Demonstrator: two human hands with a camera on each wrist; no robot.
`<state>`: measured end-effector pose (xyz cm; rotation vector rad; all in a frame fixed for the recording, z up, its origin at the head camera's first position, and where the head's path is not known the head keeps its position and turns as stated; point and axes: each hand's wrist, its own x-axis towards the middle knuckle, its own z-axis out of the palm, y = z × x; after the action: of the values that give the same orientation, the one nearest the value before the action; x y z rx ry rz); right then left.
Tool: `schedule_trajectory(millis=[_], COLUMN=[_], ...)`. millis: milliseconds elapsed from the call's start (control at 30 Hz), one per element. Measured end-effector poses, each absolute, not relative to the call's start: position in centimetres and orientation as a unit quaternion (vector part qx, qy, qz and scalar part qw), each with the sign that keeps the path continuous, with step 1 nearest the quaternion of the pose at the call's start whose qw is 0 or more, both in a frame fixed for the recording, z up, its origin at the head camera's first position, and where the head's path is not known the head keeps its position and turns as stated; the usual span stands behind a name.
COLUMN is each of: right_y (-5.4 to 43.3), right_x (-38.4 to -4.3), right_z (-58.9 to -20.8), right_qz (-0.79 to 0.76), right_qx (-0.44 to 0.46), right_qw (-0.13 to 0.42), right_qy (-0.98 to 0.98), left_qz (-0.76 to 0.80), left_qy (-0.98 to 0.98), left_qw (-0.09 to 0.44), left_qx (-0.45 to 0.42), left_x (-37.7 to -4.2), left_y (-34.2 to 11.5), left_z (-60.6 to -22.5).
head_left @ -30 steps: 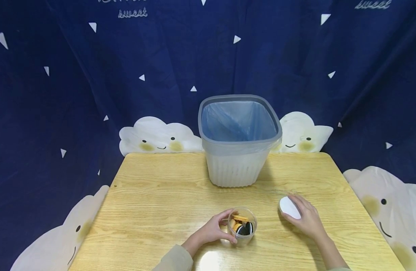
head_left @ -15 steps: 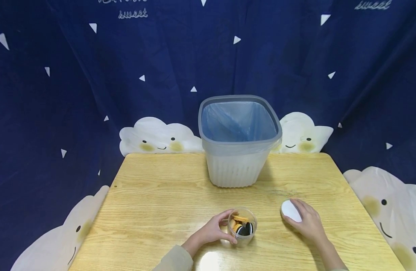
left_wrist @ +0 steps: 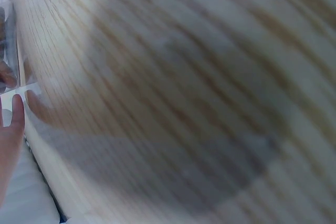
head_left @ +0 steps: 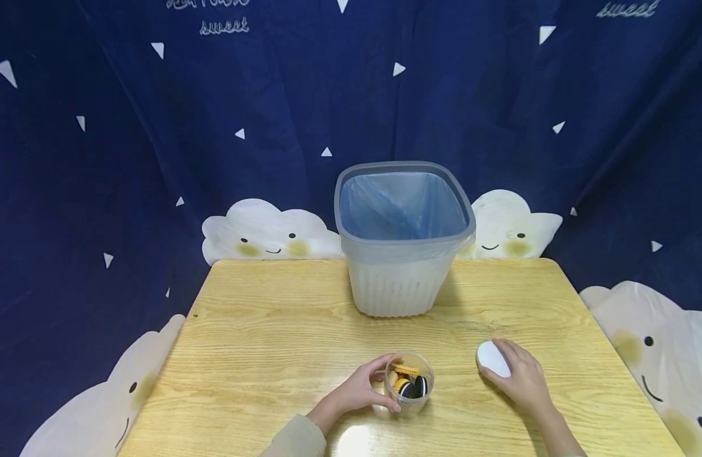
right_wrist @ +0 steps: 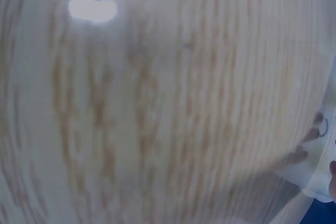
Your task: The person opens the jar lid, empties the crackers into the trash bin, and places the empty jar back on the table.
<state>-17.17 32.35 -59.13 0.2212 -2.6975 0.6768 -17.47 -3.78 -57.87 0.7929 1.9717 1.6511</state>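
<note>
In the head view, my left hand (head_left: pixel 357 388) has its thumb and fingers round the side of a clear round plastic jar (head_left: pixel 409 409) on the table. Its top is uncovered, and inside lie orange ridged sandwich cookies (head_left: pixel 406 369) and black cookies (head_left: pixel 408 389) with white filling. To the right, my right hand (head_left: pixel 522 381) grips a white round lid (head_left: pixel 491 358) by its edge, low over the wood. The left wrist view catches the jar (left_wrist: pixel 7 45) and a finger at its left border. Only fingertips show at the right border of the right wrist view.
A translucent white bin (head_left: pixel 393 282) with a grey rim and a bag liner stands at the back of the wooden table (head_left: pixel 271 317). Behind hangs a dark blue curtain (head_left: pixel 282 82) with white triangles and smiling clouds.
My right hand has brought the white lid slightly toward me and to the right. The left hand and the jar stay where they were.
</note>
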Motion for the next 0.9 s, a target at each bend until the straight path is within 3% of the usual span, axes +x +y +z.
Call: schedule_trajectory(millis=[900], right_y=[32.8], right_x=[-17.2], right_z=[-60.8], right_qz=[0.228], right_qx=[0.064], right_qw=[0.188], right_qy=[-0.953], left_qz=[0.597], left_qy=[0.715], left_qw=[0.213], left_qx=[0.294], left_x=[-17.6], left_y=[-3.8], left_z=[-58.2])
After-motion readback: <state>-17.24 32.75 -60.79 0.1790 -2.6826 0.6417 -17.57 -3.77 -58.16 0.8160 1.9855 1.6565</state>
